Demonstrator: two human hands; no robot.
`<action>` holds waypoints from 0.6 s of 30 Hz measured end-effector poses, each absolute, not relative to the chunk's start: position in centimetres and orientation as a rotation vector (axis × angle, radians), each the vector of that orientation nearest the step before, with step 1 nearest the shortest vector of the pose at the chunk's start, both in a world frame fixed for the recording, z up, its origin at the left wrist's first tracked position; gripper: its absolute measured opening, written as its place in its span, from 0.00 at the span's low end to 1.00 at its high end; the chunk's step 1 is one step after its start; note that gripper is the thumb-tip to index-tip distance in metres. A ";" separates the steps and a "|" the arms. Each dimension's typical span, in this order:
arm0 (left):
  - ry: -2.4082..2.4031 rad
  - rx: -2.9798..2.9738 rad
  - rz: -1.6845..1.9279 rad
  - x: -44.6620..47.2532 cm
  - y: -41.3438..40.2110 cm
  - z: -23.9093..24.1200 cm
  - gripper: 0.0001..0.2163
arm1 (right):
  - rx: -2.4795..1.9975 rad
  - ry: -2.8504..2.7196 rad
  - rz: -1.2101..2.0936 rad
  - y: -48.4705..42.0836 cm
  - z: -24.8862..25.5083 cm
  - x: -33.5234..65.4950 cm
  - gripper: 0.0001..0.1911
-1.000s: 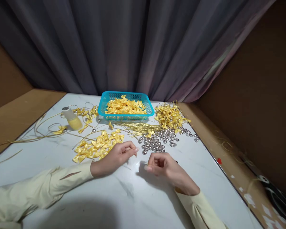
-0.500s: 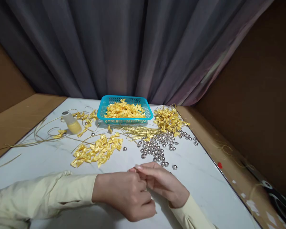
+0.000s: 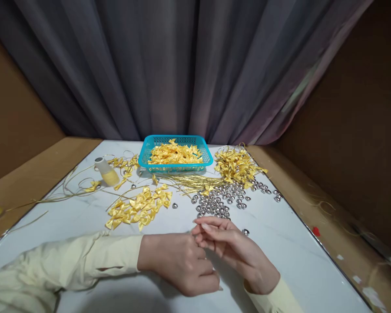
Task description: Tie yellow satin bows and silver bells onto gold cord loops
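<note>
My left hand [image 3: 182, 263] rests low on the white marble table [image 3: 84, 217], fingers curled under and touching my right hand [image 3: 234, 252]. The right hand's fingers lie loosely bent against the left hand's knuckles. What they pinch between them is hidden. Just beyond the hands lies a heap of silver beads [image 3: 215, 202]. A pile of small yellow ribbon bows [image 3: 140, 208] lies to the left of the beads.
A turquoise basket [image 3: 176, 163] full of yellow bows stands at the back. Right of it is a tangle of bows on gold strings [image 3: 236, 165]; gold strings [image 3: 185, 180] lie in front. A small yellow glue bottle [image 3: 107, 171] stands back left. Grey curtain behind.
My hands came together from apart and drew back toward me; since half a second ago they have barely shifted, while the view moved slightly.
</note>
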State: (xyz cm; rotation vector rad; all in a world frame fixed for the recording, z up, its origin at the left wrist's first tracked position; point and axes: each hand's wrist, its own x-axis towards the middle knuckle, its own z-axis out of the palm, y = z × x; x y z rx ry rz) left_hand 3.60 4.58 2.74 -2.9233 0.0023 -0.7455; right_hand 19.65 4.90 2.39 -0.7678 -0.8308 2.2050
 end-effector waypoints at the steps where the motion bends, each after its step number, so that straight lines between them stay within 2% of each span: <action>1: -0.003 -2.928 -0.765 3.6 4.7 2.9 0.14 | -0.781 -0.826 2.205 5.0 2.4 19.7 0.08; 5: -0.143 -3.009 -0.832 3.3 5.2 3.4 0.16 | -0.935 -0.870 1.985 5.5 3.2 20.2 0.11; 10: -0.006 -2.878 -0.893 3.4 5.6 3.7 0.13 | -1.231 -1.184 1.910 5.3 4.1 20.5 0.31; 15: 0.151 -2.826 -0.794 4.0 4.5 2.6 0.10 | -1.158 -1.179 2.185 4.1 2.7 19.3 0.30; 18: 0.096 -2.861 -0.641 4.0 3.5 1.7 0.08 | -1.099 -0.983 2.292 3.8 2.2 18.7 0.25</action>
